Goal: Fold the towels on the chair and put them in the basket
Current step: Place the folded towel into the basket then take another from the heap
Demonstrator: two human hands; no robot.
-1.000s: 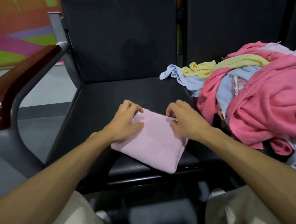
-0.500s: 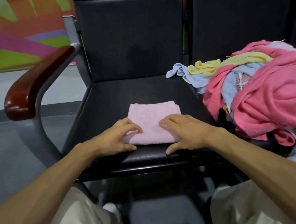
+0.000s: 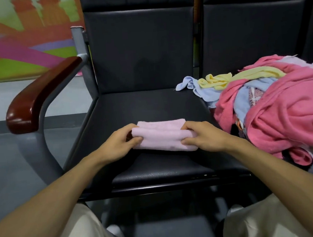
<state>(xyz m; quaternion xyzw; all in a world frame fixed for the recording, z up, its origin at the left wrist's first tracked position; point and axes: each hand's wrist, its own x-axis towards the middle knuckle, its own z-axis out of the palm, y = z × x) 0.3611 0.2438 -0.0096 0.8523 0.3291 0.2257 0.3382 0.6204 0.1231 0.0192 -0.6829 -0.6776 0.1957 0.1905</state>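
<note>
Now left hand (image 3: 115, 145) and right hand (image 3: 207, 137) each grip the folded pink towel (image 3: 162, 137) on the chair (image 3: 147, 104)

Towel pile (image 3: 281, 113) runs off the right edge; its lower towels lie buried.

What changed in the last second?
Both hands went from pressing flat on the pink towel to gripping its ends: left hand at the left end, right hand at the right. The towel lay skewed on the seat at first and was then squared up. Its near edge now appears lifted and folding over, so it looks narrower. The towel pile on the next seat stayed put.
</note>
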